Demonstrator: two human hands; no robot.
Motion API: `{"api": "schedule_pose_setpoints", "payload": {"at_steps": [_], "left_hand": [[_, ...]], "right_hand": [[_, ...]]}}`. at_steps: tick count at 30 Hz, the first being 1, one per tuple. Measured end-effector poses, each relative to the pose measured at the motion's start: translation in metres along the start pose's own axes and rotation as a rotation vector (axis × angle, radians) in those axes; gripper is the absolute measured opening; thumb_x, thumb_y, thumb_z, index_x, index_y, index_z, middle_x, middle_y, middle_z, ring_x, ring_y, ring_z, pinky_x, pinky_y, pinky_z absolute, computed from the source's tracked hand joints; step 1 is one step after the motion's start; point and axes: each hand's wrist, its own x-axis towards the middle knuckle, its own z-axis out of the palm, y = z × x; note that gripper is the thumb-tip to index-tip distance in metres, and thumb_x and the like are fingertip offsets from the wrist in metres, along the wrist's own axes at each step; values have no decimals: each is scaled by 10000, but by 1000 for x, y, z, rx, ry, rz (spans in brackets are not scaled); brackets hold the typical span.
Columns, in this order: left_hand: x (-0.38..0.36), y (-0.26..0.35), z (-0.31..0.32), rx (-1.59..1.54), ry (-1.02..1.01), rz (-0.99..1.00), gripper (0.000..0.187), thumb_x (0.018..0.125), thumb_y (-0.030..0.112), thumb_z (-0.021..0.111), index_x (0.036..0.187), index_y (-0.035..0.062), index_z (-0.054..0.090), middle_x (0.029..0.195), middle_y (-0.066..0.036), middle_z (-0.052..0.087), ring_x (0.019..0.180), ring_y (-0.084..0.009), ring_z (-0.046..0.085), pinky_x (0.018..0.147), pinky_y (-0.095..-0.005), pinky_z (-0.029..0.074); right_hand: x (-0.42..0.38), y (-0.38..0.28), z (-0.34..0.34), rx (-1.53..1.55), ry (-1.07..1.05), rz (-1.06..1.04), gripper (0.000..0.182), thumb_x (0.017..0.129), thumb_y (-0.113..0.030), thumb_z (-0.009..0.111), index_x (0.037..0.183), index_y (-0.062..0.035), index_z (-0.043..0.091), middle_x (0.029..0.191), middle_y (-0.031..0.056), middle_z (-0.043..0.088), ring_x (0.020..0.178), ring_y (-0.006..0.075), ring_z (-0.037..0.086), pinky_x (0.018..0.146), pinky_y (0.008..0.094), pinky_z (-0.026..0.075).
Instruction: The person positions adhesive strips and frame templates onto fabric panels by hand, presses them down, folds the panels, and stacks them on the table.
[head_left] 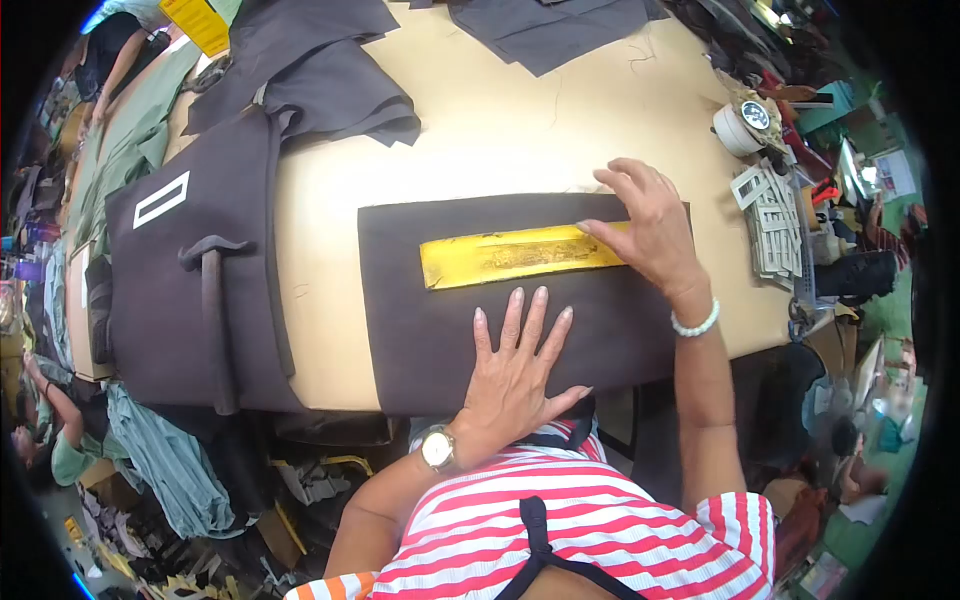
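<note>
A dark rectangular cloth piece (pixel 400 340) lies flat at the table's front edge. On it rests a long yellow strip (pixel 460 262) with brown worn marks along its middle. My left hand (pixel 517 365), with a watch on the wrist, lies flat on the cloth just below the strip, fingers spread, holding nothing. My right hand (pixel 650 228), with a beaded bracelet, is over the strip's right end. Its thumb is at the strip's upper edge, the other fingers are raised and apart, and nothing shows between them. The strip's right end is hidden behind this hand.
A hammer (pixel 212 300) and a white rectangular frame (pixel 161 201) lie on dark cloth (pixel 150 290) at the left. More dark fabric (pixel 340 90) is at the back. At the right are a white roll (pixel 737 130) and stacked templates (pixel 775 225). Other people's arms (pixel 122 70) show at the far left.
</note>
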Motion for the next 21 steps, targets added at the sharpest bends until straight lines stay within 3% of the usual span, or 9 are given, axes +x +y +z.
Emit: {"api": "schedule_pose_setpoints", "payload": {"at_steps": [2,6,7,8,11,13,19,21], "left_hand": [[0,0,-1,-4,7,-3,873,765,644,593,1435,127,380,1494,-219,270,1391,-411,212,1043,-672,141],[3,0,-7,-30,25,-12,851,760,610,623,1408,100,413,1467,-228,317,1376,-408,247,1044,-650,177],[4,0,-13,-41,17,-14,849,758,607,628,1402,93,420,1460,-231,327,1373,-406,256,1044,-644,187],[6,-1,-23,-76,78,-13,772,755,473,702,1367,71,458,1423,-236,377,1332,-404,327,1041,-582,259],[7,-24,-42,22,203,-53,688,747,289,747,1340,58,485,1389,-225,416,1288,-401,383,1025,-511,326],[8,-37,-52,211,336,-187,573,747,126,734,1276,32,536,1288,-204,512,1195,-380,479,974,-459,390],[16,-73,-52,-10,443,-339,361,785,56,684,1137,11,615,1061,-169,622,995,-338,579,885,-414,445],[22,-78,-50,-51,496,-340,335,790,41,677,1120,9,624,1072,-173,627,1007,-342,583,895,-417,449]], "right_hand": [[-26,12,13,-165,137,43,327,784,-164,716,1033,21,612,1046,190,608,971,361,590,839,400,478],[-66,-2,6,-81,221,452,348,792,-146,703,1077,23,597,1087,187,600,1025,351,571,894,403,452],[-73,-5,6,-70,227,472,355,793,-142,700,1089,22,591,1092,188,599,1028,352,569,899,404,449],[-78,-7,8,-59,234,492,363,794,-138,697,1100,22,585,1096,188,598,1031,353,566,903,405,447],[-92,-4,14,-79,258,525,391,800,-130,689,1139,20,565,1110,187,598,1046,363,558,933,420,426],[-93,-3,17,-86,274,507,395,802,-128,685,1147,20,562,1115,186,600,1063,369,551,953,429,413],[-96,3,16,120,269,581,312,814,-98,651,1111,-9,614,1190,157,601,1165,370,506,1019,433,371],[-95,7,17,150,259,579,308,817,-100,643,1114,-21,624,1222,137,595,1198,360,487,1047,440,338]]}}
